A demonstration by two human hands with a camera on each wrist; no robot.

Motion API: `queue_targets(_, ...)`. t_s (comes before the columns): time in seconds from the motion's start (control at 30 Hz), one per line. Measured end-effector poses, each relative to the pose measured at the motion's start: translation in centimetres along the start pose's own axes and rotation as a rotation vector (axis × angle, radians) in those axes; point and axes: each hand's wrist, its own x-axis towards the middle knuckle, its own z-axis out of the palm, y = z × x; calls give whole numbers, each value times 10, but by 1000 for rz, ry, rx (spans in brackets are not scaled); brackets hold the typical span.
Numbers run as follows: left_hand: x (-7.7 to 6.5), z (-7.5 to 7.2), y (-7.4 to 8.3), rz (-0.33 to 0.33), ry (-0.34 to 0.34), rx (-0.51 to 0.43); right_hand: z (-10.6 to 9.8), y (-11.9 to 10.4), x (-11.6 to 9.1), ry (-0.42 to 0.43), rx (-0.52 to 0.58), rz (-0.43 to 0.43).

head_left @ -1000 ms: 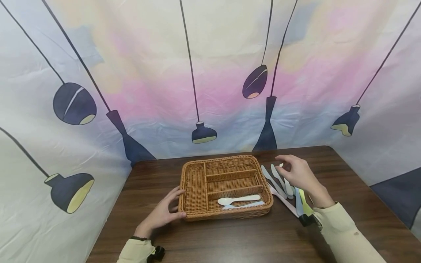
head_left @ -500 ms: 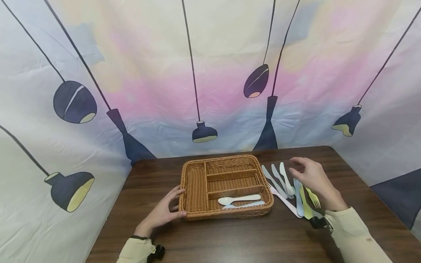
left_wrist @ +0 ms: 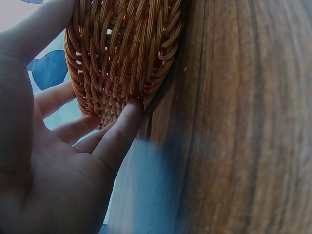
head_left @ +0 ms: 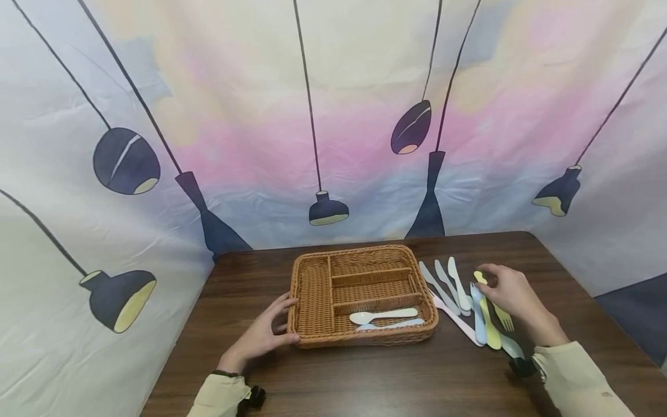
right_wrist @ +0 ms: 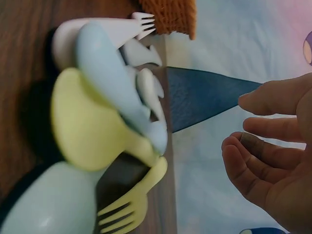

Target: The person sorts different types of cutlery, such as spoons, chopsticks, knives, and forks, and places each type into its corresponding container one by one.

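Note:
My left hand (head_left: 260, 335) touches the left end of a wicker cutlery basket (head_left: 315, 340), its fingers along the side wall and its thumb at the front corner. Seen up close in the left wrist view, extended fingertips meet the weave (left_wrist: 124, 48). My right hand (head_left: 516, 294) hovers over the right-hand cutlery, near the yellow fork (head_left: 503, 316). A gap shows between its thumb and bent fingers in the right wrist view, with nothing held. Beside that fork lie a yellow spoon (head_left: 492, 336), a light blue fork (head_left: 478, 321) and a pale green spoon (head_left: 513, 346).
A white spoon (head_left: 385, 314) and a light blue utensil (head_left: 391, 325) lie in the basket's front compartment. Right of the basket are a pink fork (head_left: 461, 324) and several pale knives (head_left: 452, 284). A printed curtain (head_left: 365, 116) hangs behind the wooden table (head_left: 333, 382).
My right hand has moved rightward and slightly toward me, away from the knives and over the yellow fork. The left hand stays at the basket, and the head view shifts slightly.

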Motion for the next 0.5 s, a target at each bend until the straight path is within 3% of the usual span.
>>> queue_targets(0.23,2,1,-1,26,-7,-26,5,11,-9,-72,-16,38)
queue_targets(0.5,1,0,-1,30,-9,-25,15,11,-14,-94,-29,42)
